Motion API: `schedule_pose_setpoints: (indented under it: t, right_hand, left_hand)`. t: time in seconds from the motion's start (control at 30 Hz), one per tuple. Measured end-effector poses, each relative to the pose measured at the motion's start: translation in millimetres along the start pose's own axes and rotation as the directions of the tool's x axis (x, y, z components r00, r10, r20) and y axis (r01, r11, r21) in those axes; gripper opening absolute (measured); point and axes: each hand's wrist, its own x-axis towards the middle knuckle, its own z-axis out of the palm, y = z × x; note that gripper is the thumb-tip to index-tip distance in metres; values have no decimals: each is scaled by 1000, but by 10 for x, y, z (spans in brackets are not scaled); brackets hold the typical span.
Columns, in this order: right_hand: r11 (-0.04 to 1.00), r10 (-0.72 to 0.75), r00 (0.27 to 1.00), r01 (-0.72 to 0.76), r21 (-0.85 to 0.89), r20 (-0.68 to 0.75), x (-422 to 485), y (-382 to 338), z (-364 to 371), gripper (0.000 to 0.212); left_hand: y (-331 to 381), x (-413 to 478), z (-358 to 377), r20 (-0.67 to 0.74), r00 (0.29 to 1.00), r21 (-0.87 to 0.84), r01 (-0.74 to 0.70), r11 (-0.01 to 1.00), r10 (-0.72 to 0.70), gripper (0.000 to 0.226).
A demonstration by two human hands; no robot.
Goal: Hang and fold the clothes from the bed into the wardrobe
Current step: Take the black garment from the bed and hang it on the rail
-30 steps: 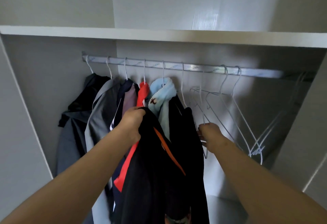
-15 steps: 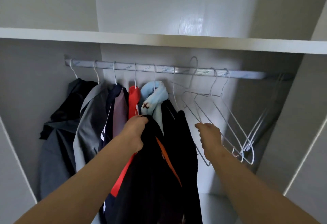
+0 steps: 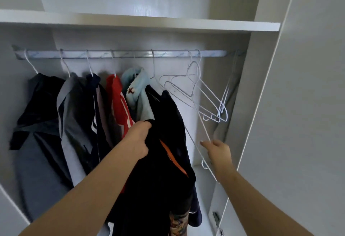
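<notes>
Head view, left hand (image 3: pixel 139 138) gripping black garment (image 3: pixel 158 189) below the rail (image 3: pixel 130 54); right hand (image 3: pixel 218 150) pinching white wire hanger (image 3: pixel 203 124)

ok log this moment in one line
left hand: grips black garment | right hand: holds white wire hanger | step: black garment not yet on hanger
</notes>
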Motion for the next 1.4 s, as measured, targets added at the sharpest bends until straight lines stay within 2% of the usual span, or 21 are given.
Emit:
schedule_pose_setpoints:
  t: [0.1,0.23,0.3,0.4,0.53,0.67,0.83,0.97,1.07,1.27,1.4]
  right_hand:
    - [1000,25,997,-25,0,-72,-367,208,-229,44]
    - [1000,-4,992,4,5,-129,-681,387,-565,47]
    - [999,-33,992,33,-7,-122,-753,406,-704,46]
    - [998,-59,990,59,-3,-127,-820,388,-952,46]
    - [997,-70,990,68,-19,-124,-916,388,-1292,44]
    - [998,-58,995,58,-7,-85,-1021,421,-1548,48]
    - [999,-34,999,34,-22,38,-1106,381,-1798,49]
    - [999,-24,997,25,-19,71,-1145,302,-1934,58]
    - [999,-27,997,25,28,74,-1148,227,-2008,61]
    - [963,-127,973,74,259,192,-1126,-212,-1843,33]
    - [952,-207,967,164,257,149,-1087,-373,-1786,30]
  left_hand:
    - [-182,-105,-9,38,995,31,91,995,-92,15]
    - [-379,-201,86,62,990,71,124,990,-128,33]
    - [-445,-229,159,55,992,86,112,990,-117,29]
    - [-545,-337,346,58,992,88,103,991,-108,13]
    - [-674,-477,571,106,983,166,130,978,-149,16]
    - [-817,-583,733,185,978,282,40,959,-96,14]
    - [-876,-702,940,348,937,314,-75,946,-42,40]
    - [-768,-834,1057,373,926,287,-175,942,59,35]
    - [-739,-911,1097,393,913,356,-258,898,106,35]
    - [-797,-993,1160,442,878,481,-406,777,184,32]
    - [-826,-967,1147,441,873,528,-441,726,210,36]
